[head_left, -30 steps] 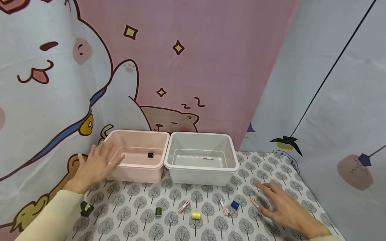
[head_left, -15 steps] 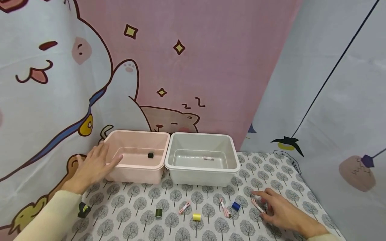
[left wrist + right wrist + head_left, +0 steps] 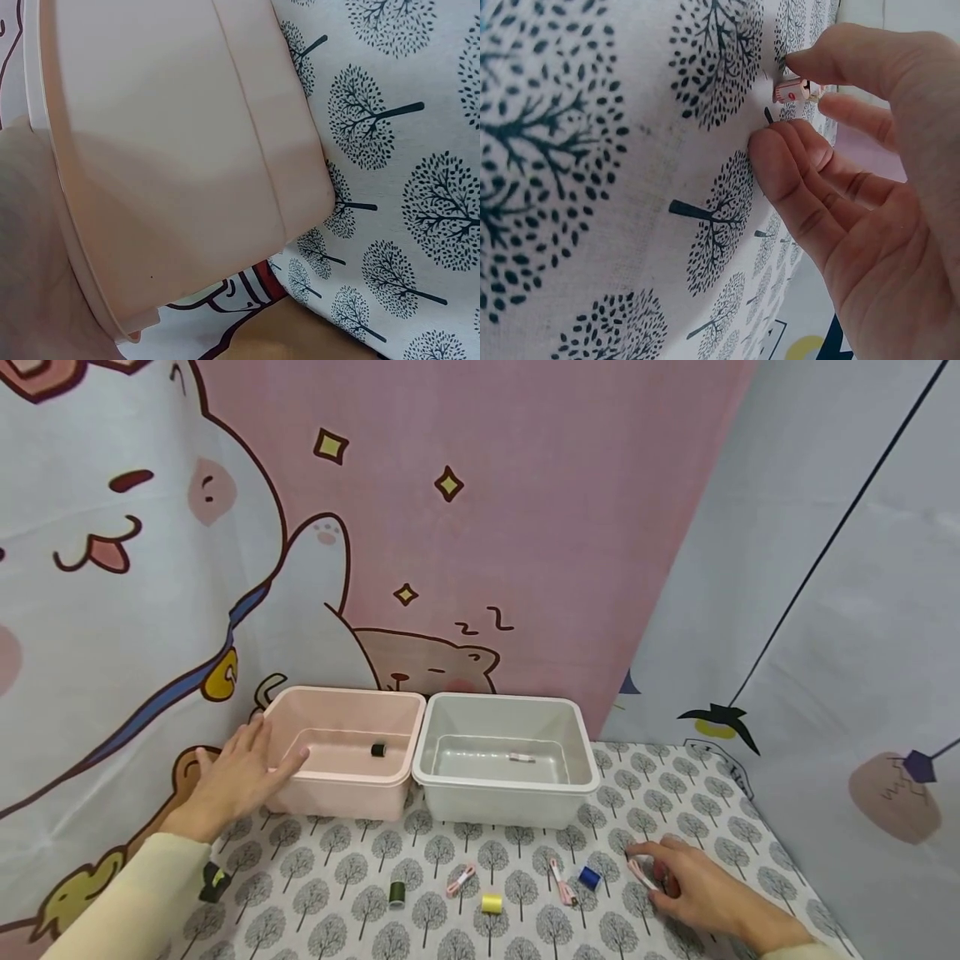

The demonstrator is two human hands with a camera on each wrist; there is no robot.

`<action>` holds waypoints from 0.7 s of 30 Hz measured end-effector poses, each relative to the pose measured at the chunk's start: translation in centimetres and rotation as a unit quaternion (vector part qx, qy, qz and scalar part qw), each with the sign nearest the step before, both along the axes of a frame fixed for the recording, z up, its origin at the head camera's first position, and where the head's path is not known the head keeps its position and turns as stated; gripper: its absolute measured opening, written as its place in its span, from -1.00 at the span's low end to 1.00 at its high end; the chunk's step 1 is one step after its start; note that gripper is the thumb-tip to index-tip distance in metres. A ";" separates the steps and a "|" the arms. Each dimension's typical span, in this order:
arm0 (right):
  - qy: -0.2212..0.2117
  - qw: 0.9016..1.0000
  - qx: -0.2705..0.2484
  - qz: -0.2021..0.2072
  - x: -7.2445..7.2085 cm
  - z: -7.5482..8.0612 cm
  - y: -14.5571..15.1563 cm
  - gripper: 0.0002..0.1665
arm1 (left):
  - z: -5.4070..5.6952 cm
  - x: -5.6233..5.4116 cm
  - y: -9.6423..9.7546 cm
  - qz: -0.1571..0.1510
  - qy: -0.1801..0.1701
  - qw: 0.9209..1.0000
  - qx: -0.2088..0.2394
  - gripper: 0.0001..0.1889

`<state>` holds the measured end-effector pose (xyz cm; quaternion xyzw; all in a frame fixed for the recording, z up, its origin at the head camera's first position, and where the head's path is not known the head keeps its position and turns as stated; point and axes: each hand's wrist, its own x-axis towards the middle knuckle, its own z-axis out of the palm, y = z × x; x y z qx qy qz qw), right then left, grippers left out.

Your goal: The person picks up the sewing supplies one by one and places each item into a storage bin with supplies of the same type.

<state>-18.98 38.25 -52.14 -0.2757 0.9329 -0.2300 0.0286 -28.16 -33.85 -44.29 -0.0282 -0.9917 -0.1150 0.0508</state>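
My left hand [image 3: 236, 781] rests against the left side of the pink bin [image 3: 337, 797], fingers extended along its rim. In the left wrist view the bin's wall [image 3: 165, 150] fills much of the picture. At the right of the cloth, my right hand [image 3: 701, 889] has its thumb and index finger around a small bundle of pink and white cord [image 3: 641, 873], low at the tabletop. The right wrist view shows the cord bundle [image 3: 791, 91] between those fingertips, other fingers curled. Nearest to it lie a blue thread spool [image 3: 589, 878] and another cord bundle [image 3: 561, 882].
Left of these lie a yellow spool [image 3: 491, 904], a third cord bundle [image 3: 461, 880] and a dark green spool [image 3: 397, 894]. A black spool [image 3: 378, 750] lies inside the pink bin. The adjoining grey bin [image 3: 510, 802] holds a small pale bundle [image 3: 522, 757]. Printed curtains stand behind.
My right hand has come down around the rightmost cord bundle, its thumb and fingers curling in. My left hand has settled slightly against the pink bin.
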 end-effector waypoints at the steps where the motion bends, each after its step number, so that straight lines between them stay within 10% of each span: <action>1: -0.004 1.000 0.001 -0.002 0.0 0.0 0.0 -0.31 | 0.0 0.0 0.0 0.000 -0.002 1.000 -0.001 0.24; 21: -0.039 0.999 -0.030 0.022 -0.6 -0.3 -0.1 -0.53 | 0.4 0.5 0.2 -0.007 -0.008 1.000 -0.005 0.22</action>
